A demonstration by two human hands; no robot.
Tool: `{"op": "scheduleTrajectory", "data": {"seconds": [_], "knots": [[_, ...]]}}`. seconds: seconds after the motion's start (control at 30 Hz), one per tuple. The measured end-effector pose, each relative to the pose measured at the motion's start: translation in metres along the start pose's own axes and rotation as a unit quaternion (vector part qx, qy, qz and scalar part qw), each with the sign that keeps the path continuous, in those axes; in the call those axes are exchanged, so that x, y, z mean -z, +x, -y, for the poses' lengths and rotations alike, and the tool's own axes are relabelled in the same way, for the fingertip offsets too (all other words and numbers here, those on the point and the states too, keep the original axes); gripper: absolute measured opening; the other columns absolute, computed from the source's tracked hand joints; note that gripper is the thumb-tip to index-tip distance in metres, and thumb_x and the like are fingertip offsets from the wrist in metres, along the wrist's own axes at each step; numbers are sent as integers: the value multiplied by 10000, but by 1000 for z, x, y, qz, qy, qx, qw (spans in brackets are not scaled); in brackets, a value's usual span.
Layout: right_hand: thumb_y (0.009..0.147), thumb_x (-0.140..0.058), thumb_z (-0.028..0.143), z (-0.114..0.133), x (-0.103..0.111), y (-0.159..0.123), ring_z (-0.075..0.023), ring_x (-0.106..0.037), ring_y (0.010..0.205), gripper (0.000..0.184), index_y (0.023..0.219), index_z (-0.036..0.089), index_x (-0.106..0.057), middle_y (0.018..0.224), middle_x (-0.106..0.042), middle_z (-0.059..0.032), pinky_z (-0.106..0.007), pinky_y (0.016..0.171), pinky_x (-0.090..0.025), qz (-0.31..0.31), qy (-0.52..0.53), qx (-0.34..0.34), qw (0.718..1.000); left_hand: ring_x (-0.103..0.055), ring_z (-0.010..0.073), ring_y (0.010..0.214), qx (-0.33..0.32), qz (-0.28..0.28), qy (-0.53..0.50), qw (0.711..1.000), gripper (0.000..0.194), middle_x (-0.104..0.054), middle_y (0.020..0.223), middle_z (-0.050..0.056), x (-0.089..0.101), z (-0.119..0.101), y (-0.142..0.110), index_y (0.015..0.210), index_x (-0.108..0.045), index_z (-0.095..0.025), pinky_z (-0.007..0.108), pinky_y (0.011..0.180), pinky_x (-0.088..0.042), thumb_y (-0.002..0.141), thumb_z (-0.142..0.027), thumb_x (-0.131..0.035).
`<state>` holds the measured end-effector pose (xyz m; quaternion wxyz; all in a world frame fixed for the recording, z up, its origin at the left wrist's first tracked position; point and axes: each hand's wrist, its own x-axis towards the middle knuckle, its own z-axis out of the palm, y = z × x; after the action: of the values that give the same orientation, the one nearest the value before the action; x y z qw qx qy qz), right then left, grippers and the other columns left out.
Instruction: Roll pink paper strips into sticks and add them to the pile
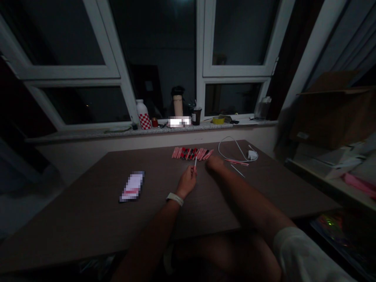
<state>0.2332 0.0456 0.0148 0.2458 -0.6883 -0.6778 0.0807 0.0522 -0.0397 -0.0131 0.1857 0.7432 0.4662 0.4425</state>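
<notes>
My left hand (pixel 187 181), with a light band on its wrist, is closed on a slim white-and-pink stick (pixel 196 161) that looks like a pen part and points up and away. Just beyond it lies a row of pink, red and black pen-like sticks (pixel 188 153), side by side near the table's far edge. My right hand (pixel 215 163) is at the right end of that row. Motion blur and the dark light hide its fingers, so whether it holds anything is unclear. Right of this hand are a few thin pink sticks (pixel 237 162) and one thin white stick (pixel 237 170).
On the brown table (pixel 88 219) a phone (pixel 132 187) lies to the left. A white charger (pixel 252 155) with a looped cable sits at the back right. Along the windowsill stand a checkered bottle (pixel 143 115), a dark cup (pixel 196 116) and yellow tape (pixel 218 120). A cardboard box (pixel 331 113) is at right.
</notes>
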Motion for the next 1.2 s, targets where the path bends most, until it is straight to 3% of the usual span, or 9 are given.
{"op": "scheduleTrajectory", "data": {"seconds": [0.1,0.2,0.27,0.37,0.53,0.8,1.0,1.2], "knots": [[745,-671,226,-1,0,-10,-260,-666,841,230,949,133,-722,940,-705,-203,-319,724,-443,22,9,-8,1000,-629,182,833,3,-11,-7,1000,199,-639,846,48,1,-1,0,993,-511,-206,324,792,-468,959,-325,-355],[797,-606,323,-2,-5,-28,-208,-644,718,212,750,146,-714,792,-707,-137,-272,627,-415,55,109,24,992,-622,192,862,20,-18,-15,1000,227,-631,866,56,1,-4,-1,1009,-492,-206,327,800,-458,969,-346,-318],[838,-526,387,-3,-11,-41,-163,-589,598,339,682,128,-680,660,-671,-86,-247,560,-383,90,221,28,971,-613,194,883,33,-16,-25,999,246,-629,915,68,2,-8,-1,1018,-484,-205,323,804,-450,972,-364,-302],[797,-537,464,-2,-18,-54,-118,-506,531,379,658,128,-642,599,-623,-29,-222,531,-351,97,354,54,929,-598,193,927,45,-11,-48,998,221,-622,979,75,3,-13,-2,1010,-473,-204,316,834,-431,967,-362,-324],[735,-594,519,2,-15,-61,-98,-459,526,393,640,138,-620,585,-592,-7,-215,523,-318,109,461,98,875,-588,191,884,66,-10,-49,997,154,-606,934,56,6,-17,0,963,-460,-203,306,804,-421,945,-337,-386],[782,-588,525,9,-7,-71,-70,-365,426,416,675,126,-642,471,-502,30,-206,446,-239,185,510,133,830,-564,164,851,53,2,-69,996,210,-596,902,33,6,-10,5,943,-495,-196,271,783,-411,934,-391,-417],[774,-611,529,9,-7,-75,-68,-399,421,418,668,126,-637,495,-559,6,-200,428,-253,199,516,118,825,-561,157,811,23,-5,-136,990,220,-600,848,36,4,-11,8,898,-537,-183,264,769,-416,922,-376,-435],[786,-598,524,8,-10,-76,-62,-411,412,406,726,127,-657,559,-619,-10,-191,404,-252,199,510,104,830,-560,150,789,11,16,-141,990,227,-600,818,27,6,-15,6,887,-566,-174,254,756,-419,901,-381,-475]]}}
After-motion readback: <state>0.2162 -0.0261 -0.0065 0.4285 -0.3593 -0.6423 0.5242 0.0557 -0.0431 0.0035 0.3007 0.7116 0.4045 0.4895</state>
